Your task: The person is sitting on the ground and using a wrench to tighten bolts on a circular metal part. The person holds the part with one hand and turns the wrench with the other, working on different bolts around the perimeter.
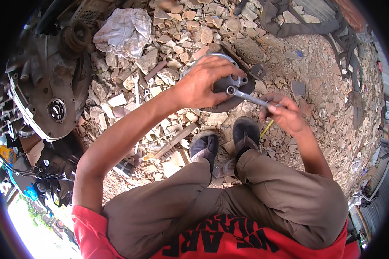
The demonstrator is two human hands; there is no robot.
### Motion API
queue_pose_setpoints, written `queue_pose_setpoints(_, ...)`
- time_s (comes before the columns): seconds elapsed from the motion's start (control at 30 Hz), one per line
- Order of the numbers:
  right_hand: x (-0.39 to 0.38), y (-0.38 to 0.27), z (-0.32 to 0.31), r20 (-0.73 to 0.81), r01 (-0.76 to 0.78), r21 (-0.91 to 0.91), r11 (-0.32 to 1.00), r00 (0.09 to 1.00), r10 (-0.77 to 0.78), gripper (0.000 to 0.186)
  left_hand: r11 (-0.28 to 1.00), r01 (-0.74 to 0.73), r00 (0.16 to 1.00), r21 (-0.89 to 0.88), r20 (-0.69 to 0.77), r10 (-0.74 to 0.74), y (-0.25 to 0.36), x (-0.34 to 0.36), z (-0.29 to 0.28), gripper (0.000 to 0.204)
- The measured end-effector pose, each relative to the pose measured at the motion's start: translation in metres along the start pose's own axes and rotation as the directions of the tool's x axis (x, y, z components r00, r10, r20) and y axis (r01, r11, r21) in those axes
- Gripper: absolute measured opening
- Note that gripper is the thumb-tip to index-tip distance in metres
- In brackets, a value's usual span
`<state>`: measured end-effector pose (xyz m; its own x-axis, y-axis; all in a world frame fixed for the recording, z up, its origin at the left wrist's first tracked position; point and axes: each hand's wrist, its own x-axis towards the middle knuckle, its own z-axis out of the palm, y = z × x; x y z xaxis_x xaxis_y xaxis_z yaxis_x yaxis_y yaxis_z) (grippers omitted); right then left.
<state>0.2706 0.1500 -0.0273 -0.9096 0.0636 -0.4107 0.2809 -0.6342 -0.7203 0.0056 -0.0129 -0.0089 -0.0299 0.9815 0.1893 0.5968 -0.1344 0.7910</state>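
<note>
The person is crouching on rubble, wearing a red shirt with black lettering (220, 241) and brown trousers (272, 194); the lettering is running across the chest at the lower edge of the view. Two dark worn shoes (222, 142) are standing side by side on broken stone just ahead of the knees.

The right hand (285, 114) is closing fully around the handle end of a long steel ring spanner (250, 98). The spanner's ring end is sitting on a bolt at the right side of a round grey metal housing with a bright rim (229, 84). The housing is lying on the rubble directly ahead of the shoes. The left hand (203, 84) is pressing down on top of the housing with fingers spread and curled over its near and left portions, covering much of it.

A thin yellow strip (267, 128) is lying on the ground under the right hand. A flat wooden slat (175, 141) is lying left of the shoes. Farther left, a second bright open-ended spanner (136, 86) is lying loose among the stone fragments.

At the far left, a large dirty engine casing with a round black port (47, 90) is resting on the ground. A crumpled white cloth (123, 30) is lying beyond it at the top. A dark grey strap or garment (298, 21) is lying at the upper right.
</note>
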Motion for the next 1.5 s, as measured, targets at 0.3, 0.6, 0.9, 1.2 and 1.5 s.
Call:
queue_pose_setpoints(0.3,-0.004,0.051,0.040,0.147,-0.171,0.206,0.963,0.979,0.143,0.036,0.991,-0.119,0.989,-0.058,0.078,0.124,-0.009,-0.001,-0.006,0.037)
queue_pose_setpoints(0.6,0.021,0.050,0.078,0.211,-0.115,-0.066,0.991,0.969,0.126,0.030,0.997,-0.071,0.997,-0.012,-0.037,0.071,-0.005,-0.002,0.001,0.021)
queue_pose_setpoints(0.9,0.015,0.045,0.084,-0.016,-0.107,-0.165,0.980,0.994,0.106,0.028,0.996,0.003,1.000,-0.093,-0.012,-0.004,-0.001,0.000,-0.004,0.017)
queue_pose_setpoints(1.2,0.022,0.054,0.088,0.013,-0.120,-0.092,0.989,0.993,0.121,0.029,0.999,-0.030,1.000,0.039,-0.004,0.030,0.001,0.003,0.001,0.019)
queue_pose_setpoints(1.5,0.029,0.059,0.087,0.106,-0.218,0.165,0.962,0.974,0.203,0.036,0.995,0.008,1.000,0.101,0.026,-0.010,0.007,0.013,0.003,0.015)
